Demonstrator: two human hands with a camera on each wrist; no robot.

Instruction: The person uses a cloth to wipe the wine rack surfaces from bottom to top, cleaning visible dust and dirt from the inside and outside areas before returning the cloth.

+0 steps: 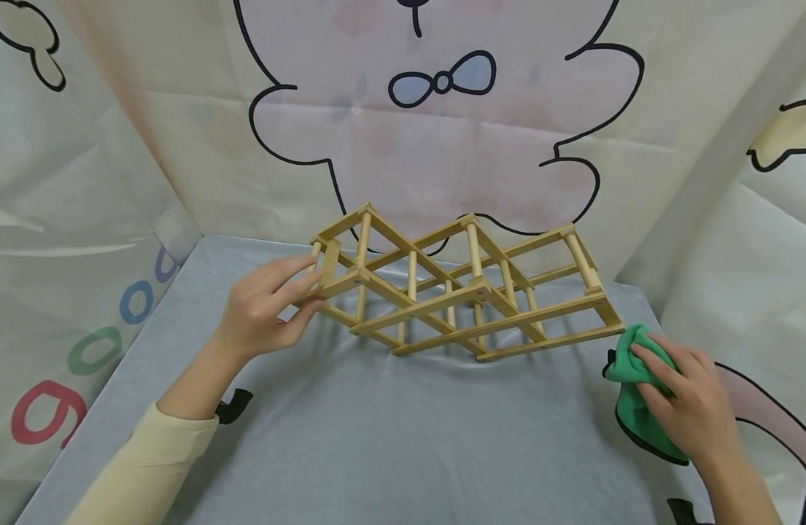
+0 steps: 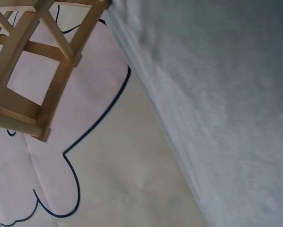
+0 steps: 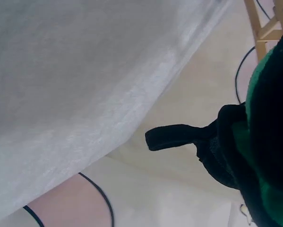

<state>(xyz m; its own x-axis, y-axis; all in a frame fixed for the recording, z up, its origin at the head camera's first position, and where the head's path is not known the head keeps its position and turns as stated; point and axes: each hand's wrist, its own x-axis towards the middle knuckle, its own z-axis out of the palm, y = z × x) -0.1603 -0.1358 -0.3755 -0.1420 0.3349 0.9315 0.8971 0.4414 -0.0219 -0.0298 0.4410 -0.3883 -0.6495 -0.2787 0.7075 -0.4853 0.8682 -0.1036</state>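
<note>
A light wooden lattice rack (image 1: pixel 481 290), built of crossed slats and round dowels, spans the middle of the head view. At its left end my left hand (image 1: pixel 261 306) pinches the frame between thumb and fingers. The left wrist view catches part of the same rack (image 2: pixel 61 82) at its upper left, with the hand itself out of sight. My right hand (image 1: pixel 694 401) grips a bunched green cloth (image 1: pixel 642 419) with black edging, right at the rack's lower right corner. In the right wrist view this cloth (image 3: pixel 269 137) covers the fingers, and a black loop sticks out from it.
A grey-blue cloth covers the table (image 1: pixel 409 445) under the rack. Behind it hangs a pale printed backdrop (image 1: pixel 442 153) with a cartoon figure, and similar sheets (image 1: pixel 68 204) stand at both sides. Small black pieces (image 1: pixel 235 406) show beside the wrists.
</note>
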